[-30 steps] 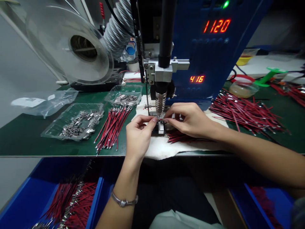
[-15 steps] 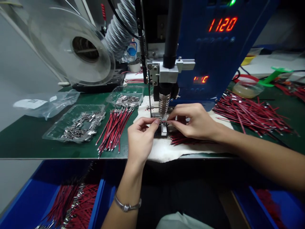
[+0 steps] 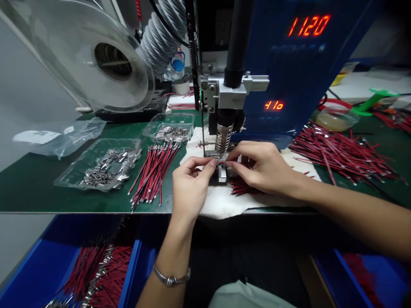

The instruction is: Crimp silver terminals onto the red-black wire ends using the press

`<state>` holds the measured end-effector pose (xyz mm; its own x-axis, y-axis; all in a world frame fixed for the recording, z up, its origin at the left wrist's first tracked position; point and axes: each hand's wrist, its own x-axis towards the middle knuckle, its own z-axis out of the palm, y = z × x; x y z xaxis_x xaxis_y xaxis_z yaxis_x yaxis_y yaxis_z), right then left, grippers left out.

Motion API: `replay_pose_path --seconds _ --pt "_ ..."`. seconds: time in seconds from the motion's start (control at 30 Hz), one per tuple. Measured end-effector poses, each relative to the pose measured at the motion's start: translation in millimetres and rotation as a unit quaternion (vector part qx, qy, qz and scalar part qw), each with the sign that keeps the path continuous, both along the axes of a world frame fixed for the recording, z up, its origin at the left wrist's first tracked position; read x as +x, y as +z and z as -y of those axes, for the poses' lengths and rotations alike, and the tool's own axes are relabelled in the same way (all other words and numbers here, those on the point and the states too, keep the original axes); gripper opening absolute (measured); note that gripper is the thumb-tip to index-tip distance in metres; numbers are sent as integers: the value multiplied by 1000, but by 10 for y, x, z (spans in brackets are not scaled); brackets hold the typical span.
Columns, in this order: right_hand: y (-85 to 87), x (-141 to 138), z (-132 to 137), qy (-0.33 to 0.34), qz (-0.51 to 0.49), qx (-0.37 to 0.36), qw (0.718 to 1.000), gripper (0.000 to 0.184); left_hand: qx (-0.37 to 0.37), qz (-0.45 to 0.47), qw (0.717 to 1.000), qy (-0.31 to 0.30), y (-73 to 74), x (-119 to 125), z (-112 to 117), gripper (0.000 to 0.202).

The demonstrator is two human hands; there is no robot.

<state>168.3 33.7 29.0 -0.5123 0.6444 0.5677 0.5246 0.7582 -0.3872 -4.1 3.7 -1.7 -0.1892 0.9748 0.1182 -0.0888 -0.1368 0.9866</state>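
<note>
Blue bin [image 3: 28,267] of red wires [image 3: 112,276], below the green worktop [image 3: 32,192]; left hand [image 3: 191,188] and right hand [image 3: 268,167], both pinching a small red wire [image 3: 221,162], its detail too small to tell, just beneath the coiled nozzle [image 3: 224,137]; left of these, wire bundle [image 3: 154,173]; beyond, blue machine [image 3: 289,72] displaying 1120; at left rear, clear spool [image 3: 73,55]

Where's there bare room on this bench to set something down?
The widest bare patch is green tabletop between plastic bag, larger clear tray and front edge. The front strip of white sheet, by the left hand, is another. It's crowded at the nozzle, by the right hand, and across the wire pile at right.
</note>
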Motion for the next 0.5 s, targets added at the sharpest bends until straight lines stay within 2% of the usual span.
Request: replay_pose_path --seconds 0.2,0.5 --pt "9 -27 32 -24 -7 -19 1000 7 -2 1 1000 3 -1 2 2 20" --pt "36 -45 54 -56 -26 -91 994 6 -5 -5 1000 10 24 9 13 20"
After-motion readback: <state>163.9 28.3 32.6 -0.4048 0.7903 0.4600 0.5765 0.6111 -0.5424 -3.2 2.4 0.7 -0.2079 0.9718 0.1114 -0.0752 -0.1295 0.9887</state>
